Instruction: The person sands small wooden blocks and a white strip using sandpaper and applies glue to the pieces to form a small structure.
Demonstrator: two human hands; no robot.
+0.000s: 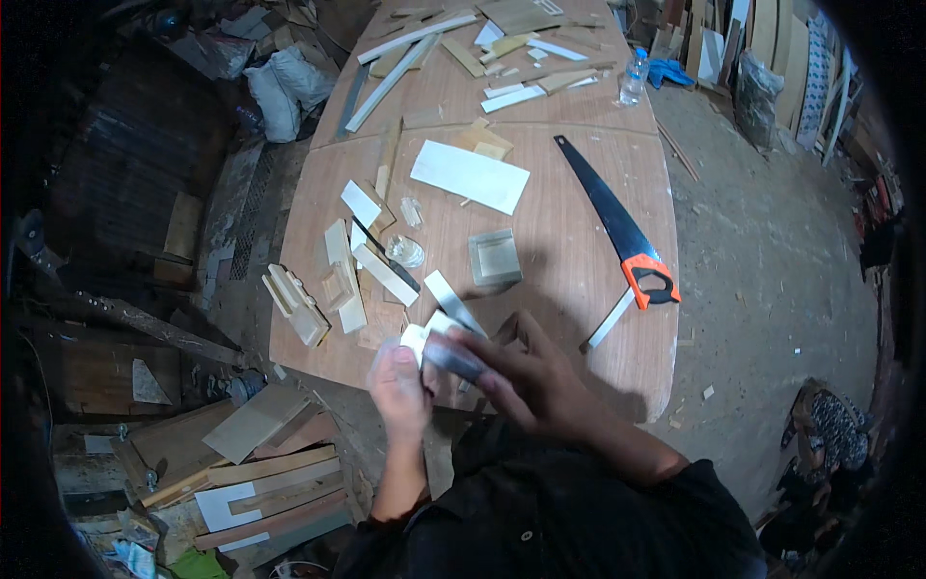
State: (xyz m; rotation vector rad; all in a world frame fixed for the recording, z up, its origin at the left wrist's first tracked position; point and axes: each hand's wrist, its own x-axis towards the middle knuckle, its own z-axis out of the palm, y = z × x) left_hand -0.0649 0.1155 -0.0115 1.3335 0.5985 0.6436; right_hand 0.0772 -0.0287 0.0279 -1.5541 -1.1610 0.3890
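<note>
Head view. The left hand [400, 386] is closed around a small pale wooden piece [417, 338], held at the near edge of the brown plywood worktable [569, 251]. The right hand [526, 376] grips a dark grey block-shaped object [451, 357] pressed against that piece; motion blur hides what the object is, and the fingers cover most of the piece's outline.

Containers: a small square shallow wooden tray [494, 257] sits mid-table, just beyond the hands – its inside appears bare wood. A small clear glass jar [406, 251] stands left of it; its contents cannot be made out. A clear plastic bottle [633, 77] stands upright at the far right table edge.

Also on the table: a flat white rectangular panel [470, 176], lying level; a handsaw with black blade and orange-and-black handle [622, 232], lying diagonally at the right, well apart from the hands; a cluster of pale wood offcuts [352, 265] to the left, some overlapping; long strips and scraps of wood [463, 48] at the far end.

Surfaces are matt and sawn – edges straight, bent only by the lens. The surroundings at left are dark and largely unreadable.
</note>
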